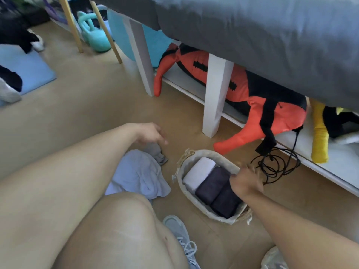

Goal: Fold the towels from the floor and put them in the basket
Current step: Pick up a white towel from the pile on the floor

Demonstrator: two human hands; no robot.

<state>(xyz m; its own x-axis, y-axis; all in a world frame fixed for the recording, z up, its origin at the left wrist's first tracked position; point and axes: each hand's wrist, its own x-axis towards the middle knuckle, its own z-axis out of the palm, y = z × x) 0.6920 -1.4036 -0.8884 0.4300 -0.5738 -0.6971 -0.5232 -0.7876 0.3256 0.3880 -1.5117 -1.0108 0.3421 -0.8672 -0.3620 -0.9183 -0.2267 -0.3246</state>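
Towels are the whole job, and three of them already lie folded side by side in the basket (208, 215): a white folded towel (198, 174) at its far end and two dark purple folded towels (210, 184) filling the rest. The basket is an oval of pale woven fibre with a cloth lining and frayed fringe at both ends, sitting on the tan floor (87, 98).

Left of the basket, just beside it, a pale blue towel (136, 174) lies crumpled in a loose heap, with a smaller grey cloth (157, 152) bunched against its far edge. Both look like soft terry: light, limp, not slippery and not fragile, likely to sag wherever they are not held. I judge the blue one is best taken by two corners of one edge and shaken flat before folding; grabbing the middle would only lift a wad.

The left hand (151, 133) hovers above the grey cloth with relaxed, slightly bent fingers, holding nothing. The right hand (245, 181) is at the basket's right rim, over the nearest purple towel; its fingers curl downward, but whether they grip the rim or the towel I cannot tell.

Right of the basket, a tangled black cable (275, 166) lies on the floor.
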